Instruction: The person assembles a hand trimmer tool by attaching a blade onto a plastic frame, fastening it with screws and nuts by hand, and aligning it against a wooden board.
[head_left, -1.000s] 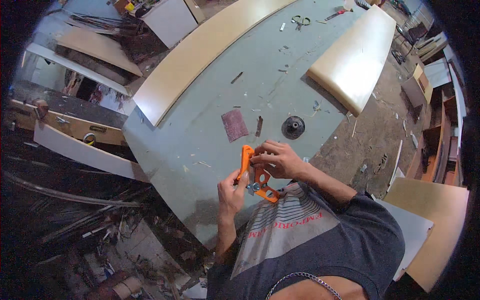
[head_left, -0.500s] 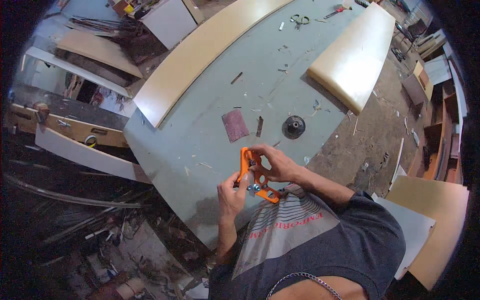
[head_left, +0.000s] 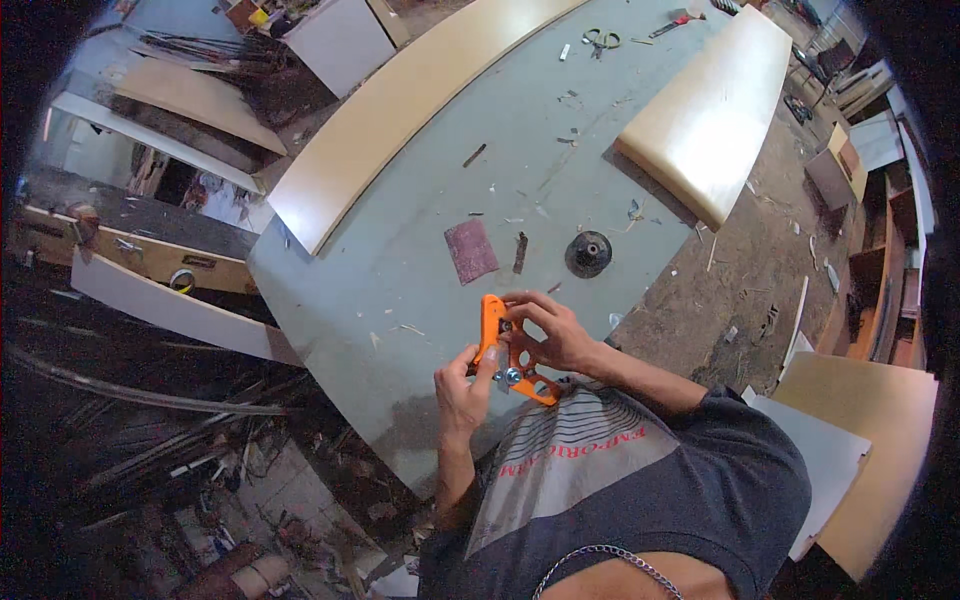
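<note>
We see an orange tool frame point(head_left: 497, 345) with a small metal fitting, held upright and slightly tilted above the bench's point(head_left: 420, 250) near edge.

You wear a dark grey short-sleeved T-shirt point(head_left: 690, 490) with a large pale grey panel point(head_left: 570, 465) across the chest. Thin dark curved stripes run over that panel's upper part, and a line of red lettering sits just below the stripes. Below the panel, a silver chain necklace point(head_left: 600, 560) lies at your neck. Your left hand point(head_left: 462, 392) and right hand point(head_left: 552, 335) are bare, as are your forearms beyond the sleeves.
</note>
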